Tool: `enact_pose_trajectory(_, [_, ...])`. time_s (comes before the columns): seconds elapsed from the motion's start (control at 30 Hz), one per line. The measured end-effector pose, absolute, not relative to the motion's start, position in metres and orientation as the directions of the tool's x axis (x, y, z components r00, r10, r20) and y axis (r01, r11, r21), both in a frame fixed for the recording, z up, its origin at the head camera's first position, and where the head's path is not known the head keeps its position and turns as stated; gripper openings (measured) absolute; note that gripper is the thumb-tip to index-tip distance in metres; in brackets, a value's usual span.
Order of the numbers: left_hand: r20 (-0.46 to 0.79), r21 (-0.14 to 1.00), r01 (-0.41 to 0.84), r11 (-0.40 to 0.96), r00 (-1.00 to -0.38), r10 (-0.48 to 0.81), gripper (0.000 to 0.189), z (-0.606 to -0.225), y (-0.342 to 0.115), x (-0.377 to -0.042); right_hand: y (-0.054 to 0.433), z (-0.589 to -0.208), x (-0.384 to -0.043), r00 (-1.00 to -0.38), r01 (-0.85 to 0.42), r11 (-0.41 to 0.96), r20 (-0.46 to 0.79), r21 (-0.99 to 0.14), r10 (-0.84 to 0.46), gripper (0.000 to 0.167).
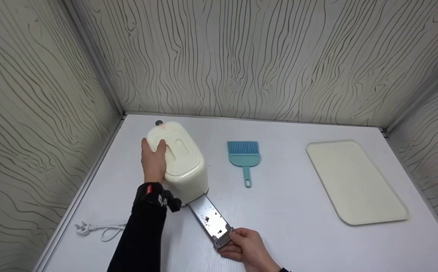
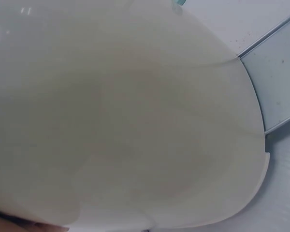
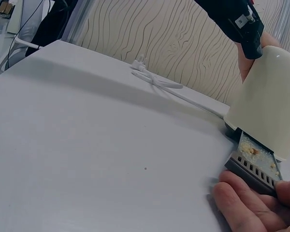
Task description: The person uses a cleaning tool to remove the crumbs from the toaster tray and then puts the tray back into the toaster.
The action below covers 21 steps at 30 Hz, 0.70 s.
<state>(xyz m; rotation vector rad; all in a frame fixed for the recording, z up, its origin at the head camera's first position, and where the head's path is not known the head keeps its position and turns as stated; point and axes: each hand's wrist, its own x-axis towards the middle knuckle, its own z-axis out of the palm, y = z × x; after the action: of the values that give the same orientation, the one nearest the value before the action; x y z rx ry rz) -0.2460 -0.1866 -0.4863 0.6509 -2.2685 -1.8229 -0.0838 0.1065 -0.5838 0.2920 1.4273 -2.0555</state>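
The slotted grey end of the crumb tray (image 1: 204, 209) is pinched by the right hand (image 1: 243, 247), thumb above and fingers beneath. The tray's inner end is covered by the base of the cream toaster (image 1: 194, 179), from which the rest is seen jutting toward the person. Crumbs (image 3: 253, 151) are scattered over its metal surface. The toaster is touched by the left hand (image 1: 154, 160), whose thumb is laid on the lid (image 1: 183, 149) and whose fingers are stretched along the side. A dark knob (image 1: 159, 122) is seen at the far end. To the left, a white cord (image 1: 109, 227) with its plug (image 1: 83, 228) is laid on the white table (image 1: 279, 211). Right of the toaster and apart from it, a blue-green brush (image 1: 244, 158) is placed, bristles pointed away. Farther right, a flat cream tray (image 1: 357, 181) is set. The table is bordered by wood-patterned walls (image 1: 219, 56).
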Motion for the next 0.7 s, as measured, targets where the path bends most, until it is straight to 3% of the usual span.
enact_pose_trajectory(0.7, [-0.134,0.959,-0.226,0.171,-0.892,-0.432,0.083,-0.487,-0.187,-0.248,0.121,-0.584,-0.082,-0.778,0.599,-0.175,-0.516,-0.781,-0.358,0.027])
